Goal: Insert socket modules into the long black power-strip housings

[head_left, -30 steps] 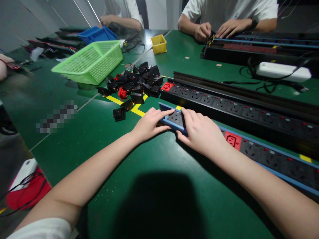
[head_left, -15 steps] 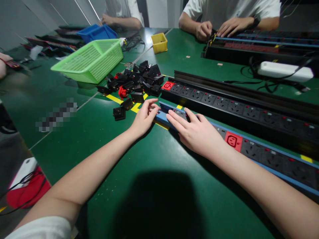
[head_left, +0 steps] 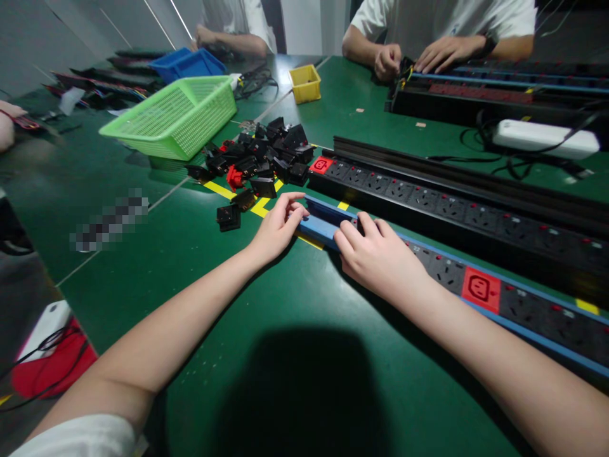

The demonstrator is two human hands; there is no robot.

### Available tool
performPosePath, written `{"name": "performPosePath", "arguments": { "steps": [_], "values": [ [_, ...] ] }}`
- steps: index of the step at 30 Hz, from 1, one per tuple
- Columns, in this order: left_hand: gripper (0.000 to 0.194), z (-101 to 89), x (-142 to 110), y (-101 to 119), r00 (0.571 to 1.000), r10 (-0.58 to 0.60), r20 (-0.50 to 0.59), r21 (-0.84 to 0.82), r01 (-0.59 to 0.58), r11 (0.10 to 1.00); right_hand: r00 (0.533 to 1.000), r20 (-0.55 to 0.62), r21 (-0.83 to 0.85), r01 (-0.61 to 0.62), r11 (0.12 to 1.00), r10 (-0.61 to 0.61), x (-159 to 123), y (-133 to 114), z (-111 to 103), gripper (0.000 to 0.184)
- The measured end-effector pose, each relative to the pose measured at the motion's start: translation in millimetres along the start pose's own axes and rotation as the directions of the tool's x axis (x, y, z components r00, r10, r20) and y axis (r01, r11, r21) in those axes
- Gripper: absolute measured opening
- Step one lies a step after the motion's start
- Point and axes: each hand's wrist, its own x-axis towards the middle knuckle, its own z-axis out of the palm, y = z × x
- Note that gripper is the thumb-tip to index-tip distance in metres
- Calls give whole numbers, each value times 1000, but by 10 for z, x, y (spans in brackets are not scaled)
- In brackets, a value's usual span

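A blue metal channel [head_left: 320, 230] lies slantwise on the green table, with black socket modules and a red socket [head_left: 480, 290] seated in its right part. My left hand [head_left: 280, 223] is closed on the channel's left end, the thumb at its near wall. The fingers of my right hand [head_left: 380, 251] are bent over the channel, gripping a socket module that they mostly hide. Between the two hands a stretch of the channel shows its bare inside. Just behind lies a black power strip [head_left: 428, 202] with a red socket at its left end.
A pile of loose socket modules [head_left: 266, 152] lies beyond my left hand, near a green basket [head_left: 190, 120]. Farther back are a yellow bin [head_left: 305, 84], a blue bin [head_left: 190, 65] and a white power strip [head_left: 545, 138]. A co-worker's hands [head_left: 440, 54] work across the table.
My right hand has moved a little to the right and its fingers have bent. The socket modules have slid right along the channel, uncovering its inside. My left hand has barely moved.
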Motion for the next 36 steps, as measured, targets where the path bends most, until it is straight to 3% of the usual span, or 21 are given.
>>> {"name": "performPosePath", "arguments": {
  "steps": [19, 24, 32, 36],
  "values": [
    [37, -5, -4, 20, 1000, -16, 2, 8, 16, 1000, 999, -30, -93, 24, 995, -27, -10, -6, 36, 32],
    [32, -8, 9, -1, 996, -36, -76, 73, 42, 996, 998, -53, -113, 37, 993, -43, -13, -1, 63, 29],
    [34, -138, 136, -147, 966, 112, -231, 167, -74, 983, 997, -54, -104, 43, 994, -49, 3, 3, 42, 24],
    [45, -215, 224, -291, 947, 99, -305, 173, -47, 984, 997, -49, -105, 46, 993, -51, 0, 10, 39, 23]
  ]
}}
